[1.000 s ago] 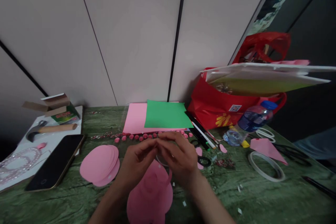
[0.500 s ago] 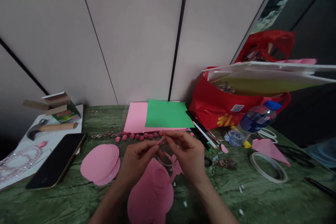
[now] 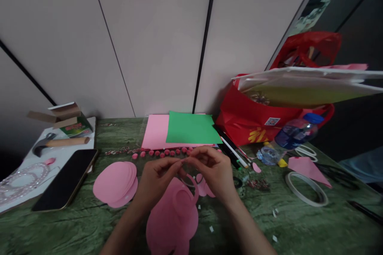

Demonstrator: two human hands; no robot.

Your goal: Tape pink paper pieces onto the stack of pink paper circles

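Over the middle of the table, my left hand (image 3: 160,177) and my right hand (image 3: 214,173) meet fingertip to fingertip, both pinched. Between them is a thin pink paper strip (image 3: 196,193), mostly hidden by the fingers; a curled length seems to hang below. Under my hands lies a stack of cut pink paper shapes (image 3: 170,219). Small pink petal-shaped pieces (image 3: 205,188) lie beneath my right hand. Just beyond my fingers, small rolled pink paper pieces (image 3: 162,154) form a row. To the left sits a pile of rounded pink paper cutouts (image 3: 112,181).
Green and pink sheets (image 3: 193,127) lie at the back. On the left are a phone (image 3: 64,181), a hammer (image 3: 67,142) and an opened box (image 3: 74,123). To the right stand a red bag (image 3: 239,115), a tilted bottle (image 3: 295,133) and a tape roll (image 3: 306,189).
My fingertips have come closer together, covering more of the pink strip. The view has shifted slightly; the things on the table lie as before.
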